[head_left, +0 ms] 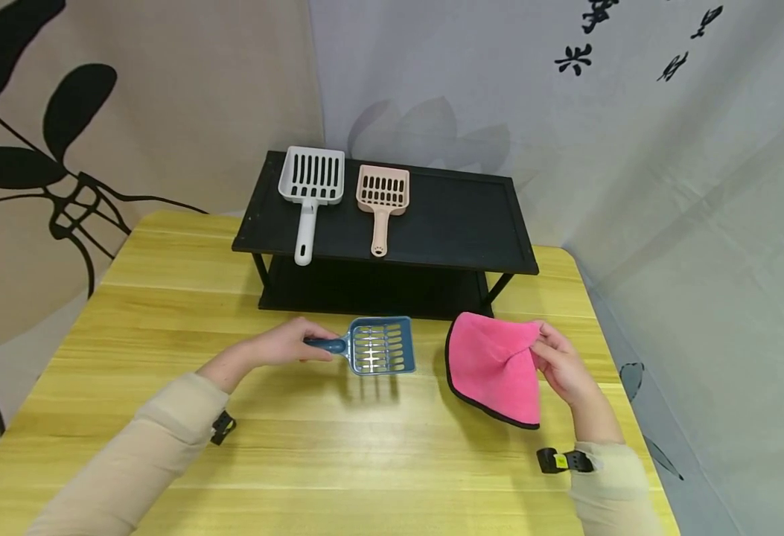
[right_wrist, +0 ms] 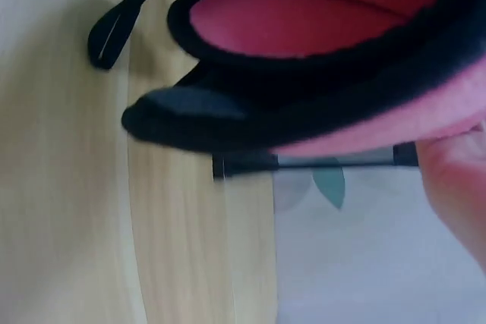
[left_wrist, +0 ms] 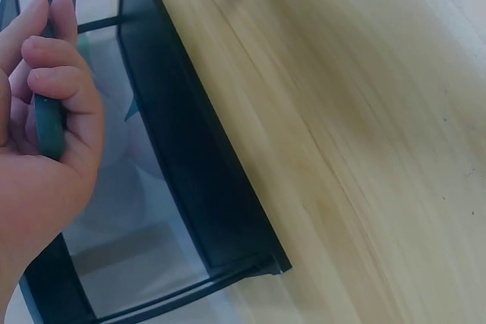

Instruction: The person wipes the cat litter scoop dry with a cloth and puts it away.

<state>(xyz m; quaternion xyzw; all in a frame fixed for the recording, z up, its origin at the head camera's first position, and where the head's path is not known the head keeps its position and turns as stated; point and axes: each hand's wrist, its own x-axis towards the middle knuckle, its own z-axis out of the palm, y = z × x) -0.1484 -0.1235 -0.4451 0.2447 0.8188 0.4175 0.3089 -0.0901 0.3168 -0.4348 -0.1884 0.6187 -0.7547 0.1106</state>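
My left hand [head_left: 294, 342] grips the handle of a blue slotted litter scoop [head_left: 381, 345], its slotted head pointing right above the table. In the left wrist view, the fingers [left_wrist: 57, 81] curl round the dark handle [left_wrist: 50, 123]; the scoop's head is out of that view. My right hand [head_left: 563, 365] pinches a pink cloth [head_left: 492, 365] with black edging, which hangs in folds to the left of the fingers. Seen from the right wrist, the cloth [right_wrist: 288, 24] is bunched, with a black loop [right_wrist: 114, 36] at its edge; most of the hand is hidden.
Behind the hands stands a black two-tier rack [head_left: 459, 223]. On its top lie a white litter scoop [head_left: 306, 201] and a smaller beige-pink one [head_left: 381, 208], handles toward me. The wooden table [head_left: 338, 476] extends in front. Printed curtains [head_left: 432, 74] hang behind and on the right.
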